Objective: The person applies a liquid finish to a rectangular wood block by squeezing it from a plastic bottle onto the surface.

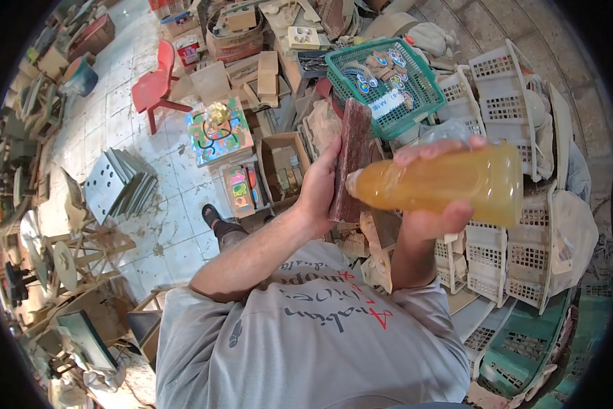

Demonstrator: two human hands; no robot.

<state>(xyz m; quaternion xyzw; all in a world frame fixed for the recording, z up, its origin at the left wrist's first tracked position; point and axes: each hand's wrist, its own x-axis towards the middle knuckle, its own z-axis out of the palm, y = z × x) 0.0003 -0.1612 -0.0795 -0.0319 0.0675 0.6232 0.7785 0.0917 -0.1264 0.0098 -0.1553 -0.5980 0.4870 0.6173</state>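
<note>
My left hand (318, 187) grips a rough, reddish-brown slab (351, 153) by its left side, holding it roughly upright in front of my chest. In my right hand (432, 221) is a plastic bottle (450, 183) of amber-yellow liquid, tipped on its side. Fingers lie along the bottle's upper side and the thumb presses from below. The narrow tip of the bottle points left, right at the face of the slab.
Behind my hands sits a green basket (338, 66) of small painted cutouts. White plastic crates (487, 262) are stacked at right. A red chair (158, 85), a colourful puzzle board (207, 146) and stacked grey panels (112, 184) stand on the tiled floor at left.
</note>
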